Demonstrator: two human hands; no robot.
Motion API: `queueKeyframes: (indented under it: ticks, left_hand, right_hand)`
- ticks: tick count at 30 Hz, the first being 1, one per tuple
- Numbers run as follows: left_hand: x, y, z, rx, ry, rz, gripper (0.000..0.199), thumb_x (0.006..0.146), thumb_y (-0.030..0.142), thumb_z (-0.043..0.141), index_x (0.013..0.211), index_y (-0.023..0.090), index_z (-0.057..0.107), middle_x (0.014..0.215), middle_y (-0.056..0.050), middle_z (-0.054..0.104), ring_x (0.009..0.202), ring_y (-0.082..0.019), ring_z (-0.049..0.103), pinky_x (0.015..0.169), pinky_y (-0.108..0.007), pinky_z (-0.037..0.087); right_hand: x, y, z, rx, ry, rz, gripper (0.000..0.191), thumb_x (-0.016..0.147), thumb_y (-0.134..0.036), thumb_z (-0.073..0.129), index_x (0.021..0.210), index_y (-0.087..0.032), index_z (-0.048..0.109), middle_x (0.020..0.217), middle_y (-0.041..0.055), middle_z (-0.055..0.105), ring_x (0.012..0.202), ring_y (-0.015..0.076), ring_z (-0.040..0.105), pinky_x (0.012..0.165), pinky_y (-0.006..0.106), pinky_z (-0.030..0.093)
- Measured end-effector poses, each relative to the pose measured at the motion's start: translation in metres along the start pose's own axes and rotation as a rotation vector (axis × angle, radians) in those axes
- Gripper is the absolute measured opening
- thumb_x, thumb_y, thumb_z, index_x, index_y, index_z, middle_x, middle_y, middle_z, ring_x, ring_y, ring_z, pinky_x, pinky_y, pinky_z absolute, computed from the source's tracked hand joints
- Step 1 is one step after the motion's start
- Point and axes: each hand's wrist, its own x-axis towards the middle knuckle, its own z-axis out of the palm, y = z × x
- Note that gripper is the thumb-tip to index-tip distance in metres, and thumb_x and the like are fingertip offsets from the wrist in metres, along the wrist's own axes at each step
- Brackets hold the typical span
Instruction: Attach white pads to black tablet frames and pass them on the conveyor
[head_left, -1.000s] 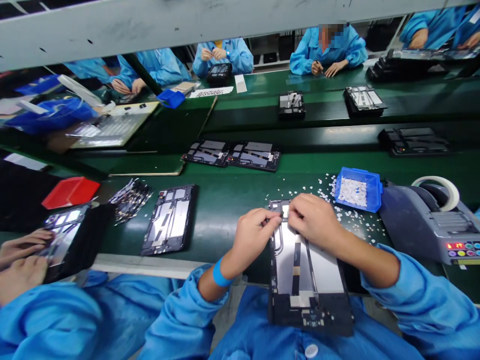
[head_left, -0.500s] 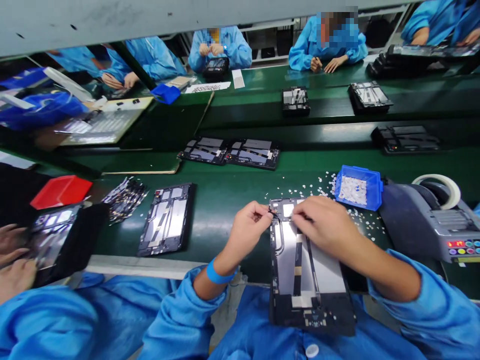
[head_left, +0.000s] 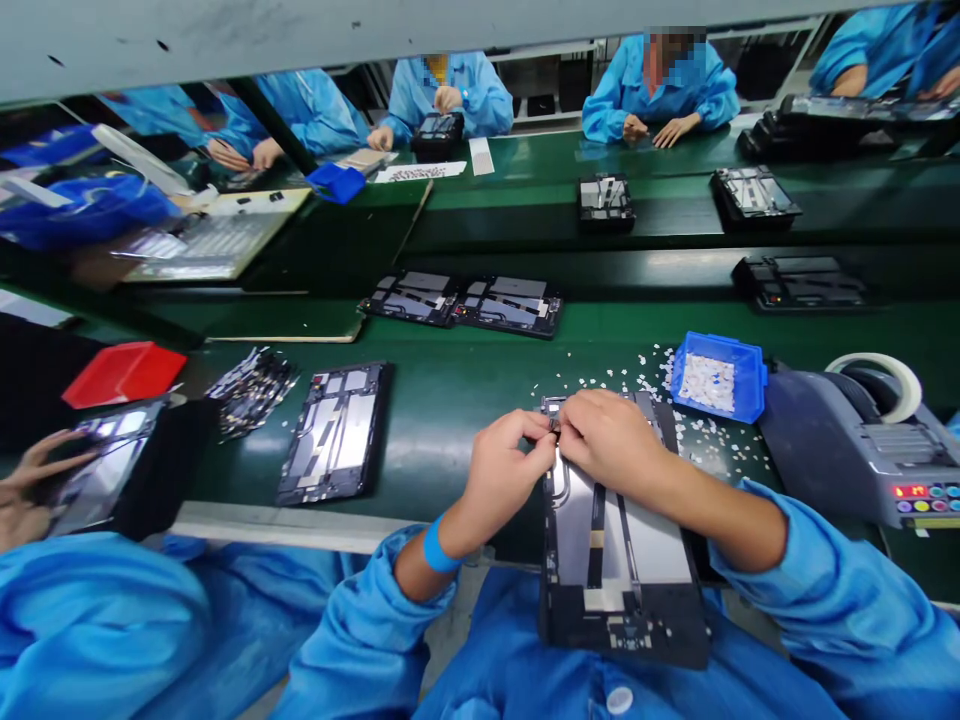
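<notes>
An opened tablet [head_left: 652, 535], with silver battery panels and dark flex cables inside a black frame, lies in front of me over the table's near edge. My left hand [head_left: 510, 470], with a blue band at the wrist, pinches at the tablet's upper left corner. Beside it my right hand [head_left: 611, 440] has its fingertips pressed together at the same corner, almost touching the left fingertips. Whatever is between the fingers of either hand is too small and too hidden to make out. The right hand covers much of the tablet's top end.
A blue bin [head_left: 720, 375] of small white pieces stands behind the tablet, with loose pieces around it. Right of it is a tape dispenser [head_left: 847, 440]. Another opened tablet [head_left: 334, 435] lies left, near a pile of strips [head_left: 253, 395] and a red bin [head_left: 124, 373]. A co-worker's hand [head_left: 37, 475] is far left.
My right hand has moved left, bringing its fingertips against the tablet's upper left corner beside my left hand. My left hand has shifted slightly right. The co-worker's hand at far left has moved.
</notes>
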Motion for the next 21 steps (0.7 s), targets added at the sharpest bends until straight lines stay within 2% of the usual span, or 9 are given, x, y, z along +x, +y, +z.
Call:
queueKeyframes:
  ticks: [2, 4, 6, 9, 11, 13, 15, 18, 21]
  left_hand:
    - [0.001, 0.000, 0.000, -0.061, -0.035, -0.055, 0.008, 0.080, 0.017, 0.065, 0.074, 0.021, 0.063, 0.086, -0.002, 0.076, 0.081, -0.018, 0.071, 0.075, -0.030, 0.053]
    - [0.003, -0.001, -0.001, -0.120, -0.056, -0.122, 0.009, 0.080, 0.019, 0.066, 0.072, 0.021, 0.061, 0.086, -0.003, 0.075, 0.080, -0.018, 0.070, 0.072, -0.029, 0.052]
    - [0.005, -0.002, -0.003, -0.171, -0.060, -0.181, 0.010, 0.079, 0.021, 0.067, 0.071, 0.020, 0.060, 0.086, -0.003, 0.074, 0.079, -0.018, 0.069, 0.070, -0.028, 0.051]
    - [0.007, -0.004, -0.005, -0.218, -0.059, -0.224, 0.013, 0.078, 0.024, 0.068, 0.070, 0.020, 0.059, 0.085, -0.004, 0.074, 0.079, -0.017, 0.068, 0.069, -0.027, 0.050]
    - [0.008, -0.006, -0.004, -0.218, -0.052, -0.227, 0.014, 0.079, 0.025, 0.069, 0.070, 0.020, 0.059, 0.085, -0.004, 0.074, 0.079, -0.018, 0.068, 0.069, -0.027, 0.050]
    - [0.008, -0.006, -0.003, -0.205, -0.047, -0.218, 0.014, 0.080, 0.025, 0.068, 0.071, 0.020, 0.060, 0.086, -0.004, 0.074, 0.081, -0.018, 0.069, 0.069, -0.028, 0.050]
    - [0.008, -0.004, -0.002, -0.185, -0.053, -0.193, 0.012, 0.081, 0.024, 0.067, 0.072, 0.020, 0.060, 0.087, -0.004, 0.074, 0.083, -0.018, 0.069, 0.072, -0.028, 0.051]
    - [0.007, -0.002, 0.001, -0.151, -0.061, -0.153, 0.008, 0.081, 0.022, 0.066, 0.074, 0.021, 0.061, 0.087, -0.003, 0.074, 0.084, -0.018, 0.069, 0.075, -0.029, 0.051]
    - [0.007, -0.002, 0.002, -0.131, -0.060, -0.132, 0.008, 0.081, 0.021, 0.065, 0.074, 0.021, 0.060, 0.085, -0.002, 0.073, 0.081, -0.018, 0.068, 0.074, -0.029, 0.051]
  right_hand:
    - [0.003, 0.008, -0.004, 0.051, -0.001, 0.011, 0.014, 0.084, -0.011, 0.054, 0.074, -0.019, 0.061, 0.074, 0.0046, 0.065, 0.072, 0.0188, 0.056, 0.070, 0.030, 0.036]
    - [-0.001, 0.025, -0.017, 0.094, 0.053, 0.062, 0.013, 0.082, -0.012, 0.054, 0.073, -0.020, 0.057, 0.074, 0.0041, 0.064, 0.072, 0.0184, 0.055, 0.069, 0.030, 0.035]
    - [-0.013, 0.049, -0.038, 0.095, 0.126, 0.162, 0.012, 0.081, -0.015, 0.054, 0.072, -0.021, 0.056, 0.074, 0.0035, 0.063, 0.071, 0.0182, 0.055, 0.067, 0.029, 0.035]
    - [-0.038, 0.083, -0.070, -0.040, 0.176, 0.391, 0.013, 0.081, -0.020, 0.057, 0.068, -0.022, 0.056, 0.068, 0.0026, 0.061, 0.065, 0.0183, 0.054, 0.062, 0.030, 0.033]
    - [-0.051, 0.089, -0.079, -0.077, 0.171, 0.458, 0.012, 0.084, -0.023, 0.058, 0.072, -0.022, 0.061, 0.070, 0.0030, 0.065, 0.064, 0.0191, 0.056, 0.062, 0.030, 0.034]
    - [-0.055, 0.078, -0.074, 0.010, 0.151, 0.375, 0.012, 0.088, -0.026, 0.059, 0.083, -0.021, 0.069, 0.078, 0.0042, 0.070, 0.071, 0.0202, 0.062, 0.066, 0.030, 0.040]
    - [-0.051, 0.055, -0.056, 0.128, 0.118, 0.210, 0.013, 0.093, -0.026, 0.059, 0.092, -0.021, 0.071, 0.086, 0.0051, 0.073, 0.080, 0.0206, 0.066, 0.074, 0.031, 0.045]
    - [-0.035, 0.021, -0.025, 0.201, 0.108, 0.032, 0.014, 0.096, -0.024, 0.059, 0.088, -0.020, 0.070, 0.083, 0.0042, 0.072, 0.080, 0.0194, 0.065, 0.077, 0.031, 0.046]
    - [-0.021, 0.009, -0.008, 0.224, 0.132, -0.011, 0.013, 0.095, -0.020, 0.060, 0.084, -0.020, 0.068, 0.079, 0.0030, 0.070, 0.076, 0.0180, 0.062, 0.076, 0.029, 0.044]
